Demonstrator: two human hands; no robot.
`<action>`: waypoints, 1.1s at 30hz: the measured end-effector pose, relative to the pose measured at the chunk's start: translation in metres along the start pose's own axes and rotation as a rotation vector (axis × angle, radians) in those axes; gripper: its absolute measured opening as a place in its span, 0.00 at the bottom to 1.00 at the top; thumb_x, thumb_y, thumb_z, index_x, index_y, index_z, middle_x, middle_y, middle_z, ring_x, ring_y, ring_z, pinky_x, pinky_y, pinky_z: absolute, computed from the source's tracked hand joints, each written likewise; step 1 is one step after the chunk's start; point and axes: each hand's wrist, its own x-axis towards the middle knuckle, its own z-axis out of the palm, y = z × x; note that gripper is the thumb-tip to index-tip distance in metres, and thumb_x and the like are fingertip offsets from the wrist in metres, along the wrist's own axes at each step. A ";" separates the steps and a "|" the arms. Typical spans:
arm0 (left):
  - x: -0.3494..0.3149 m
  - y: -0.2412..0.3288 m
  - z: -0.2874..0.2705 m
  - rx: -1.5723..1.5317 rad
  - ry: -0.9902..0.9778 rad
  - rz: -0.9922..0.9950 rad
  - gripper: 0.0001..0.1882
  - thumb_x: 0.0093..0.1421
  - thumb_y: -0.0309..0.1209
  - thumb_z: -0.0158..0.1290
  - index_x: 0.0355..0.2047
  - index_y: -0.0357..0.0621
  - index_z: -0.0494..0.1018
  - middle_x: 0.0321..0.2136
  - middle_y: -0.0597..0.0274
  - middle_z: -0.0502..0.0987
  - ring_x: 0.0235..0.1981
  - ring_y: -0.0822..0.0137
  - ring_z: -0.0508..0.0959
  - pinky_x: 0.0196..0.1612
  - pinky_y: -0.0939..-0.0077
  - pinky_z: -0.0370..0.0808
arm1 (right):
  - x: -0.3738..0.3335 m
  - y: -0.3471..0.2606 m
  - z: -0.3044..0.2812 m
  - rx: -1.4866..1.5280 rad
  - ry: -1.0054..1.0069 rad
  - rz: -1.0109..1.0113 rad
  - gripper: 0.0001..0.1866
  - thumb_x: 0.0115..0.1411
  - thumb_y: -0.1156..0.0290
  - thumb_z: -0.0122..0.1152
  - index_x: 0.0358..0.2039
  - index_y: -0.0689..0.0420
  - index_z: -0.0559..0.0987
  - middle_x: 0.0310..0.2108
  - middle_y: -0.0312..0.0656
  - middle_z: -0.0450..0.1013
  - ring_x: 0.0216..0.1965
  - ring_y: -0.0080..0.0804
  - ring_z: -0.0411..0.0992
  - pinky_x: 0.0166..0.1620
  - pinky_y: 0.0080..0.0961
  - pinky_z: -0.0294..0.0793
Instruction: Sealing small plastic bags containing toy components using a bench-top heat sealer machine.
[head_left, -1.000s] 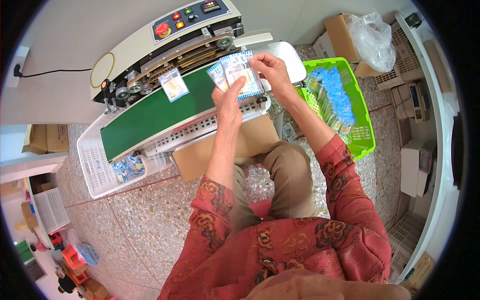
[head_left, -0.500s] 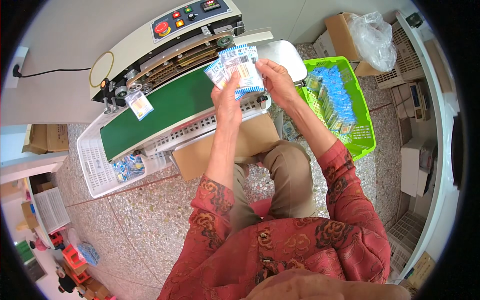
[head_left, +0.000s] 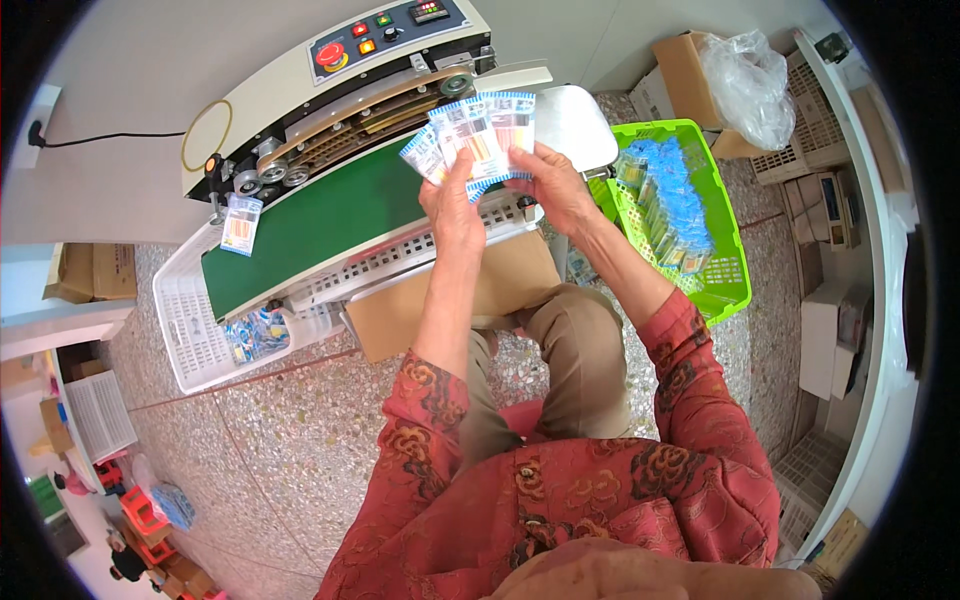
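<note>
Several small clear packets (head_left: 468,130) with blue-striped edges are fanned out between my two hands, over the right part of the green conveyor belt (head_left: 340,220). My left hand (head_left: 455,208) pinches the left side of the fan, thumb on top. On the right side, my right hand (head_left: 555,185) grips a packet (head_left: 512,125) by its lower edge. Another packet (head_left: 241,225) lies at the left end of the belt, below the rollers of the sealing machine (head_left: 350,115). Parts of the fingers behind the packets are hidden.
A green basket (head_left: 738,235) with rows of filled packets stands at the right. Under the belt's left end, a white basket (head_left: 180,345) holds more packets. An open cardboard box (head_left: 400,315) sits before my knees. Shelves (head_left: 860,400) line the right side.
The packets in my hands have spread wider, my right hand's packet now beside the others. The lone packet has moved left, out from the rollers onto the belt's end.
</note>
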 end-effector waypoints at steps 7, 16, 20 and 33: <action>0.002 0.005 -0.004 -0.025 0.139 0.013 0.18 0.50 0.23 0.53 0.43 0.40 0.66 0.39 0.61 0.73 0.37 0.69 0.74 0.38 0.74 0.72 | 0.053 -0.009 -0.024 -0.082 0.154 -0.053 0.11 0.57 0.69 0.51 0.37 0.63 0.72 0.30 0.41 0.73 0.25 0.23 0.72 0.27 0.15 0.74; -0.001 0.010 -0.003 -0.008 0.142 -0.018 0.18 0.50 0.24 0.53 0.43 0.42 0.66 0.38 0.63 0.72 0.37 0.70 0.73 0.38 0.74 0.72 | 0.080 0.003 -0.011 -0.186 0.164 -0.049 0.10 0.53 0.72 0.54 0.33 0.65 0.73 0.25 0.40 0.72 0.20 0.22 0.71 0.22 0.14 0.72; -0.001 0.010 -0.003 -0.020 0.135 -0.015 0.18 0.50 0.24 0.54 0.43 0.42 0.66 0.38 0.63 0.72 0.37 0.71 0.73 0.38 0.74 0.72 | 0.090 0.016 -0.004 -0.184 0.134 -0.073 0.09 0.53 0.72 0.55 0.32 0.64 0.74 0.24 0.40 0.72 0.20 0.22 0.70 0.22 0.14 0.72; 0.002 0.005 -0.005 0.025 0.080 0.025 0.17 0.49 0.24 0.54 0.42 0.39 0.67 0.36 0.63 0.73 0.35 0.72 0.73 0.38 0.76 0.72 | 0.029 -0.013 0.028 -0.186 -0.025 -0.129 0.16 0.58 0.62 0.47 0.40 0.61 0.74 0.34 0.40 0.72 0.36 0.21 0.68 0.38 0.18 0.66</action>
